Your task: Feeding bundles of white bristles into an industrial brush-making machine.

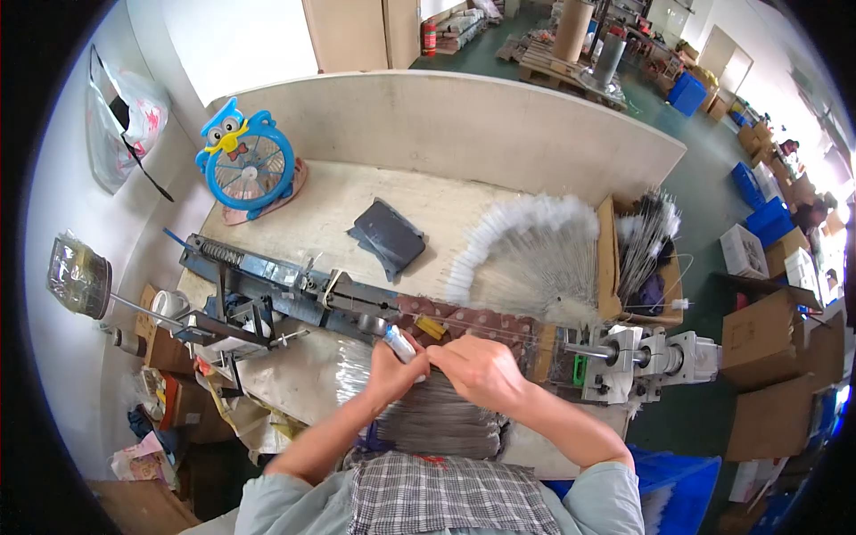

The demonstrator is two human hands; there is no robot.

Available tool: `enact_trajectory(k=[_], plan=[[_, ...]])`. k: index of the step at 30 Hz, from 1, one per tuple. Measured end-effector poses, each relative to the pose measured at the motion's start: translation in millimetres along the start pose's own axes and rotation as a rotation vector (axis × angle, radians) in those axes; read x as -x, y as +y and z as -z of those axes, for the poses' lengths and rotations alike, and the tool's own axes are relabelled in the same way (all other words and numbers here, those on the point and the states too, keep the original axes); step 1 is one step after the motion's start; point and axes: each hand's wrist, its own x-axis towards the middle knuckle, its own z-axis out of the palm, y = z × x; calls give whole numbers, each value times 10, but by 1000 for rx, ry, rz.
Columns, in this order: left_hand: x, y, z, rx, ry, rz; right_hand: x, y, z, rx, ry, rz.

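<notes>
My left hand (389, 378) is closed around a small white tube with a blue end (399, 342), held upright over the near edge of the bench. Close beside it, my right hand (481, 369) has its fingers pinched together; whatever lies between them is too small to make out. Under both hands a thick bundle of thin metal wires (437, 415) lies at my lap, with white bristly ends at its left. Just beyond the hands are a brown dotted strip (477, 319) and a yellow piece (432, 327) on the long metal machine (294, 278).
Fanned white-tipped wire brushes (535, 245) lie at the back right, beside a cardboard box (608, 259) of more brushes. A clamp-like spindle unit (637, 364) stands right. Further back are a dark flat object (389, 237) and a blue fan (248, 169). A wire spool (80, 275) sits left.
</notes>
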Motion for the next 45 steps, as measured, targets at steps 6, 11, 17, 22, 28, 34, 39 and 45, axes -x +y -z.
enact_trajectory(k=[6, 11, 17, 22, 28, 34, 39, 45], plan=[[-10, -38, 257, -450, -30, -163, -7, 312, -642, 208, 14, -210], [120, -58, 859, 198, 326, 47, 91, 303, -500, 127, -166, -254], [414, -294, 1818, 608, 498, 217, 9, 148, -318, 24, -254, -306], [384, -207, 1867, 598, 443, 273, -34, 123, -335, 3, -287, -312], [338, -219, 1781, 670, 501, 218, 37, 75, -201, -22, -358, -345], [274, -229, 1509, 636, 730, 17, -21, -55, 363, -80, -271, -288], [503, 104, 352, 421, 163, 12, -53, 198, 706, 14, -59, -471], [68, 203, -465, 341, -70, -34, 217, 307, 674, -391, -32, -753]])
